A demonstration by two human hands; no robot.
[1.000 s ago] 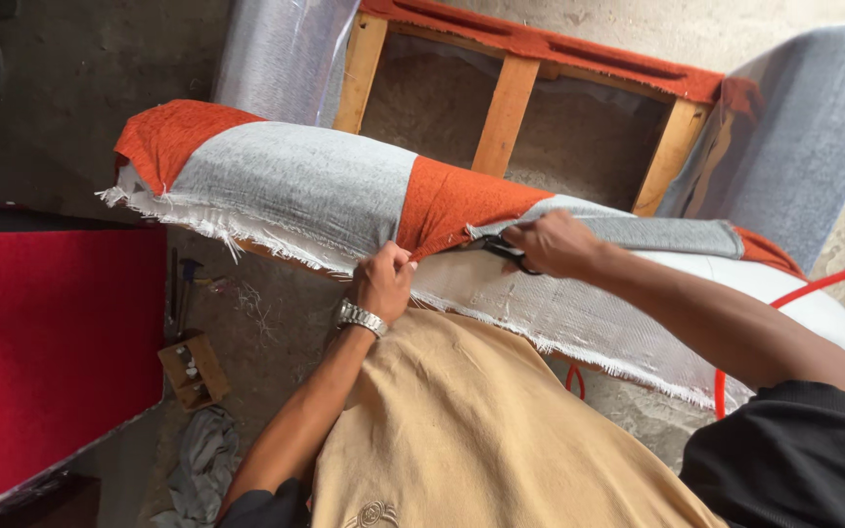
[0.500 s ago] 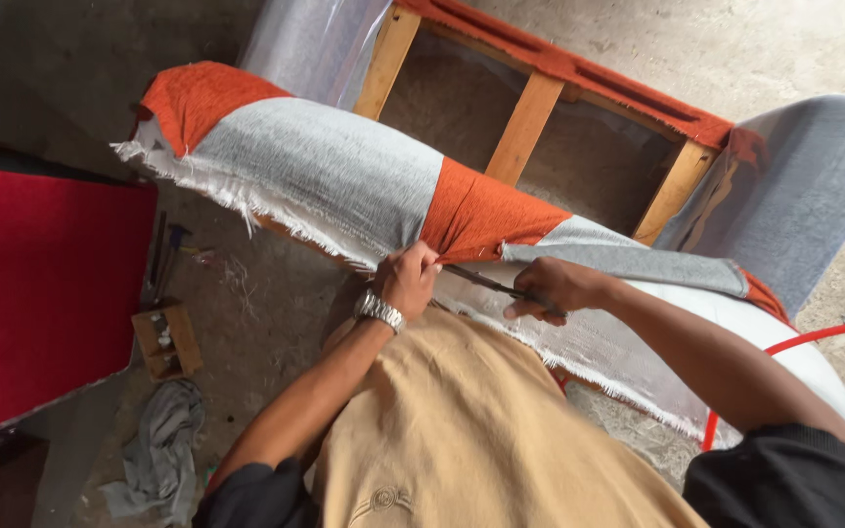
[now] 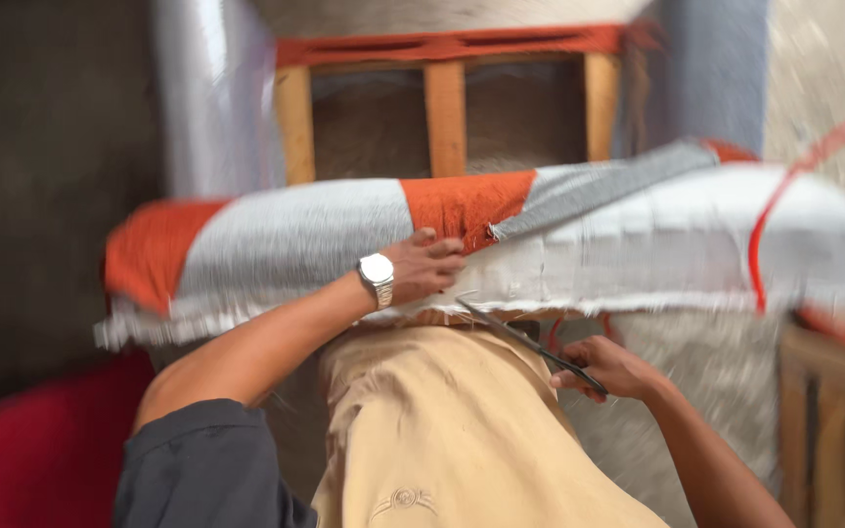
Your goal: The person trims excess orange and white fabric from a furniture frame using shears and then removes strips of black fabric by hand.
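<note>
**Q:** What are my hands on right now? Feed is pretty smeary.

**A:** Yeah, I'm watching the same head cam, it's motion-blurred, so take the fine detail loosely. My left hand (image 3: 424, 266), the one with the silver wristwatch (image 3: 377, 278), is pressed onto the front face of the cushion (image 3: 501, 244), fingers curled down on the fabric right where the orange patch (image 3: 462, 207) meets the grey panel. Looks like it's pinching or pinning the cloth, but I can't tell which through the blur. My right hand (image 3: 606, 368) is closed around the handles of a pair of scissors (image 3: 530, 344), sitting below the cushion's frayed lower edge, off to the right of my left hand.

**Q:** And the scissors themselves?

**A:** Blades slant up and left from my right hand, with the tip reaching the cushion's white fringe, just under my left hand. Whether the blades are parted I can't make out.

**Q:** What's around the cushion?

**A:** Behind it stands a bare wooden frame (image 3: 445, 115) with an orange strip along the top. A red cord (image 3: 757, 244) loops over the cushion's right end. Below the cushion is tan fabric (image 3: 442, 430), and low to its left a red surface (image 3: 31, 460).
</note>
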